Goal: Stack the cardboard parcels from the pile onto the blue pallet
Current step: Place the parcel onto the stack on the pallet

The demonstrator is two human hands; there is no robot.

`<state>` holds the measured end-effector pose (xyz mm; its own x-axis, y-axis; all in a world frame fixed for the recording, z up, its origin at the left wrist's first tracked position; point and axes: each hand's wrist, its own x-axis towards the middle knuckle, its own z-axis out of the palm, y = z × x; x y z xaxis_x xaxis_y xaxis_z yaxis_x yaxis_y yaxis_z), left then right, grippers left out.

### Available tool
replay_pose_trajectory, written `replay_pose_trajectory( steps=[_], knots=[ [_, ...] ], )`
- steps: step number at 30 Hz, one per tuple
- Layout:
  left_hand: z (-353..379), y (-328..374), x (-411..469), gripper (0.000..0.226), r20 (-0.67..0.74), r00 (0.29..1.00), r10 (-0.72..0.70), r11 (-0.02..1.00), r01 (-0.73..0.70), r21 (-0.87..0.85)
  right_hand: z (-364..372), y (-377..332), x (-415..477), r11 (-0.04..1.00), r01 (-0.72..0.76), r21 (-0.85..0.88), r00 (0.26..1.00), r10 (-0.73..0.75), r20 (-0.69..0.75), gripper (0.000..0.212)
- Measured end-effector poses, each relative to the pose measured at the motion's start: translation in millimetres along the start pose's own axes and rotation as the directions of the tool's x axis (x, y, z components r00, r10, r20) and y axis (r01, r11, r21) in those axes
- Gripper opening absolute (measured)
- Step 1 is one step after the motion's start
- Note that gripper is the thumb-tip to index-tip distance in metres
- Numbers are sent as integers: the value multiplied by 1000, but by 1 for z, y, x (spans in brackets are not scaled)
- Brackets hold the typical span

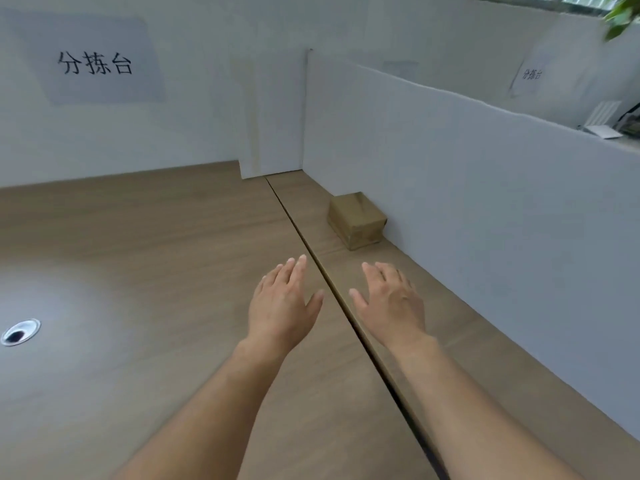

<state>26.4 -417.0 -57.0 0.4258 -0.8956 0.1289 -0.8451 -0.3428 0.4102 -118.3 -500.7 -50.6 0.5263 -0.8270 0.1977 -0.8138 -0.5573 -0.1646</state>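
- One cardboard parcel [356,220] sits on the wooden table [156,254], on the right-hand slab, just beside the foot of a white partition [467,185].
- It is a small brown box with one corner turned toward the camera; a band of tape seems to run over its top, though the blur makes this hard to confirm.
- Nothing touches the parcel; it stands alone, beyond the fingertips of both hands and well apart from them.
- Nearest to it is the right hand [391,303], stretched forward palm down over the same slab, fingers straight and slightly spread, thumb out to the side, holding nothing.
- Matching it is the left hand [282,306], also palm down with straight, loosely spread fingers and nothing in its grasp.
- Whether either palm rests on the wood or hovers above it cannot be told.
- Between the two hands runs a dark seam [311,252] where the two slabs of the table meet; it slants from the near right edge back toward the far corner.
- Bare forearms reach in from the bottom of the view.
- Far to the left, a round metal cable grommet [20,332] is set into the tabletop.
- On the back wall hangs a grey sign [95,64] with three black characters.
- Past the partition, a second sign [531,74] and some green leaves [623,12] show at the upper right.
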Motion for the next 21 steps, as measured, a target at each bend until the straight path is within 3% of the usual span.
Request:
replay_pose_trajectory(
  steps=[7, 14, 21],
  knots=[
    [38, 33, 101, 64, 72, 991, -110, 991, 114, -65, 33, 66, 104, 1000, -6, 29, 996, 4, 88, 53],
    [92, 51, 192, 63, 184, 960, -210, 957, 240, -164, 71, 124, 193, 990, -106, 92, 983, 91, 159, 49],
    [141, 50, 259, 63, 295, 911, -287, 849, 385, -363, 107, 147, 266, 973, -130, 190, 973, 88, 215, 48]
  ],
)
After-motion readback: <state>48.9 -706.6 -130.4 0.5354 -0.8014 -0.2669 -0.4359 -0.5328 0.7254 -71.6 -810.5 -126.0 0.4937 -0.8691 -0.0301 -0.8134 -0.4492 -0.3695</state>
